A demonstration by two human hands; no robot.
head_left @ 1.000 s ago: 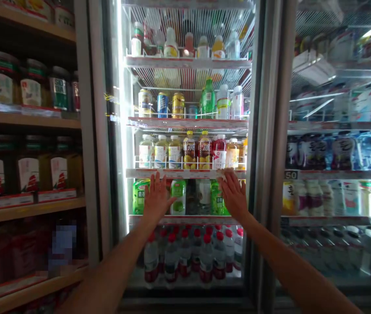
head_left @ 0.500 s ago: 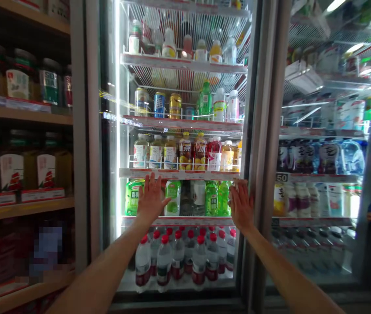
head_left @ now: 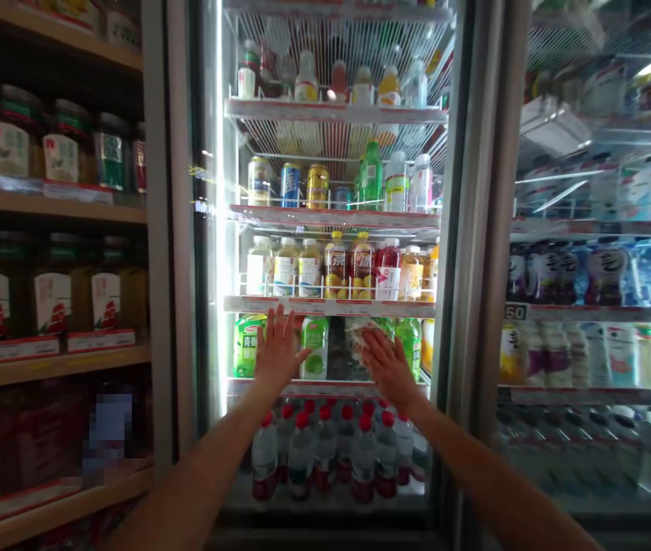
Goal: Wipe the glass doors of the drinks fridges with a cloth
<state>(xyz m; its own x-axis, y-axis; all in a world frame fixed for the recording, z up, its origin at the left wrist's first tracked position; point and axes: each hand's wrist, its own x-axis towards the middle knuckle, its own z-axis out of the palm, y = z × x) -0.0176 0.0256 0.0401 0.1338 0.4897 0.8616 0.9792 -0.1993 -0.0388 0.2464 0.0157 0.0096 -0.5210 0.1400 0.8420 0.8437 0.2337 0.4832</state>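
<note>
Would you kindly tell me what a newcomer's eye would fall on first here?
Probably the brightly lit fridge in the middle, with red-capped bottles at its bottom. In front of its shelves, the left hand is spread open, while the right hand lies over what looks like a pale cloth.

Pale item (head_left: 355, 327) mostly hidden by right hand (head_left: 387, 364); identity unclear.

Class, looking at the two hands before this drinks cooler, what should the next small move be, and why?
The right hand seems to press a pale cloth against the glass door, so it should probably slide slightly toward the spread left hand, since a gap lies between the hands.
</note>
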